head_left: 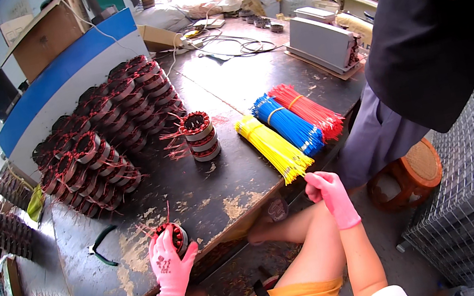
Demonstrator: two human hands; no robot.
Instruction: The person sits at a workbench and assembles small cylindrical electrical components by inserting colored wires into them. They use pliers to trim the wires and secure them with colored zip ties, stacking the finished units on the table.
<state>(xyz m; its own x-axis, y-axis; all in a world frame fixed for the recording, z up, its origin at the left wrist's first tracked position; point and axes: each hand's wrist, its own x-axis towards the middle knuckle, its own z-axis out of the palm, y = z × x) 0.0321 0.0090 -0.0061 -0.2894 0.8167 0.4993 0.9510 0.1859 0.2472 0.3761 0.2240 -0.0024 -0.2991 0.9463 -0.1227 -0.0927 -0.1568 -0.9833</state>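
Note:
My left hand (170, 262), in a pink glove, is closed around a small motor stator (182, 239) with red windings, near the table's front edge. The glove covers much of it, and a thin red wire sticks up from it. My right hand (330, 195), also gloved in pink, pinches at the near end of a tied bundle of yellow wires (272, 147). Beside that bundle lie a blue wire bundle (287, 122) and a red wire bundle (307, 109). A short stack of stators (200, 138) stands behind, at mid-table.
Many stacked stators (112, 122) fill the table's left side against a blue-and-white board (72, 75). Green-handled pliers (102, 246) lie at left. Another person (416, 46) stands at the right edge, near a round wooden stool (416, 175) and a wire-mesh cage (466, 190).

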